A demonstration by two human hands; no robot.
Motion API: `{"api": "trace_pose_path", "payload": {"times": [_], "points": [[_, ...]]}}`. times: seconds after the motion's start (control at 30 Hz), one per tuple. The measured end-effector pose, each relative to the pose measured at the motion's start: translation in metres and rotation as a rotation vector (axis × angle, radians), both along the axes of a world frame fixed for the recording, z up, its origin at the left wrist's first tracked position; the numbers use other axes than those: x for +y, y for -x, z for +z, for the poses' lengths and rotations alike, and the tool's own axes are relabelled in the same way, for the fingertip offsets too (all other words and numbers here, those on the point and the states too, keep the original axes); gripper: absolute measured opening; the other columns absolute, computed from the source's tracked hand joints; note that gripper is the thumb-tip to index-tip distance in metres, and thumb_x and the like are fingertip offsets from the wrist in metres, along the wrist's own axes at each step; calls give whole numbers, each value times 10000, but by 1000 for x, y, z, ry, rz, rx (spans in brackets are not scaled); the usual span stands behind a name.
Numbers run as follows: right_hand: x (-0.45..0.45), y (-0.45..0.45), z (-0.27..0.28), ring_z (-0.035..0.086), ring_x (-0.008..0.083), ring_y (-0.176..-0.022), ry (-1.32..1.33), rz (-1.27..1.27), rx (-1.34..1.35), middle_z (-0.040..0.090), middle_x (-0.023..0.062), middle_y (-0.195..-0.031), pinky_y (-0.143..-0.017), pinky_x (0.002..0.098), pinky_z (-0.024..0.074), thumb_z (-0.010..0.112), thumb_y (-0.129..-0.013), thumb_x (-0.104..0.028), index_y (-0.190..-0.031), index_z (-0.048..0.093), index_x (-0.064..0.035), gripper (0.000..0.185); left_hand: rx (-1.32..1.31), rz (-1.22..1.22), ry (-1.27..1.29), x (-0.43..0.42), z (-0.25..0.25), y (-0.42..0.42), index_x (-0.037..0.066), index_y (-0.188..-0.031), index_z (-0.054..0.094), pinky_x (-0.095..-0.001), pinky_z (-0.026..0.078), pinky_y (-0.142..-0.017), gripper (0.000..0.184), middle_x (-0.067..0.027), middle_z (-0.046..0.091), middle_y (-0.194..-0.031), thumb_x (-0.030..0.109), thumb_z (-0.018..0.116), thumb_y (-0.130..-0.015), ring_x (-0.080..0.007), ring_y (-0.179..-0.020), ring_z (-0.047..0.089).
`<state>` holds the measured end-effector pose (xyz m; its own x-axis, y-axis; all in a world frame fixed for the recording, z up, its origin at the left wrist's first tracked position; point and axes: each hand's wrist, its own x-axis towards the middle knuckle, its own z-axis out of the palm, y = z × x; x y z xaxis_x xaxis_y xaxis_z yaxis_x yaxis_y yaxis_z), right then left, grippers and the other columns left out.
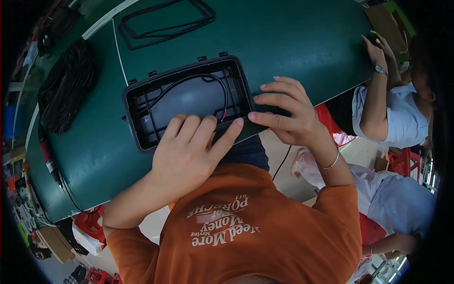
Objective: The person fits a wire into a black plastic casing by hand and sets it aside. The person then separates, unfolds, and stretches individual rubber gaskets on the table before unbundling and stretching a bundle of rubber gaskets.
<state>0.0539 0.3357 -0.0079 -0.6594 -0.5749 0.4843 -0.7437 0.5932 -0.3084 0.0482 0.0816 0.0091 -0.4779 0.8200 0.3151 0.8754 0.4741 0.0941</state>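
A black plastic box (244, 83) with hinge lugs on its far side lies open on the green table in front of me. Inside it a black cable (226, 94) curves round, with a thin red wire at its end near the front right. My left hand (189, 151) is closed over the near wall, its fingers bent over the rim and its thumb by the front right corner. The tips of those fingers are partly hidden. At the right end of the box is my right hand (291, 111), fingers apart, with fingertips at the corner.
Thin black loops (126, 34) lie at the back of the green table (293, 42). On the left are a black cable bundle (66, 90) and what looks like an electric screwdriver (48, 158). To the right, a co-worker's hands (377, 49) hold something dark beside a cardboard box (385, 23).
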Motion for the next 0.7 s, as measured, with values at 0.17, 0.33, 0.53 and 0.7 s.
{"api": "trace_pose_path", "payload": {"times": [0.17,0.33,0.53,0.7], "points": [[-3,-3,2,574,250,-959,-53,5,21,608,41,-960,-898,439,441,668,-679,-101,-1005,686,-201,341,26,-7,-14,0,-2,0,74,-1164,574,-358,420,-718,455,-91,500,-865,96,555,-710,-231,-753,487],[-10,-9,2,548,208,-880,-33,-21,13,550,17,-895,-889,405,425,636,-667,-90,-1045,660,-232,405,4,21,-103,0,-4,2,-15,-1116,558,-350,434,-722,424,-112,542,-898,92,554,-707,-239,-768,519],[-13,-11,8,532,203,-703,-95,-22,-80,529,15,-762,-756,358,456,660,-690,-65,-1078,654,-201,411,-6,25,-154,0,-8,3,-63,-1082,535,-343,440,-725,405,-126,581,-924,91,556,-708,-243,-767,541],[-13,-21,0,484,148,-620,-190,-85,-99,495,-24,-720,-619,269,373,637,-701,-79,-1208,579,-263,542,14,17,-135,0,-8,5,-28,-1087,547,-335,436,-718,391,-114,572,-920,95,553,-715,-238,-777,538]]}}
